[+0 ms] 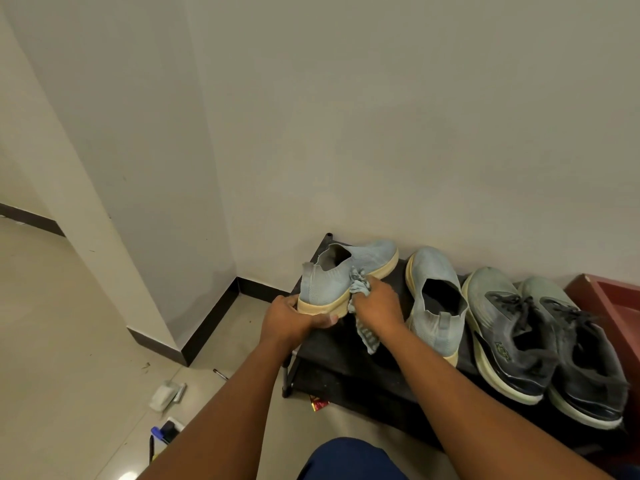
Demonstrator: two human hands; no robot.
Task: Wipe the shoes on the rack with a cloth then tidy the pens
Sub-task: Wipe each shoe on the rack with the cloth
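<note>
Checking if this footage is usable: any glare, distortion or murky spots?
Head view: wide-angle bending curves the wall edges; a glare patch on the floor tiles at bottom left; the rack and its lower shelf lie in deep shadow; the held shoe and cloth read clearly.

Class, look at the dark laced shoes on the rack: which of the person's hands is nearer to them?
Right. The right hand, gripping the cloth, is nearer the dark laced shoes, with one pale shoe between. The left hand holds the other pale shoe's heel, farther left.
</note>
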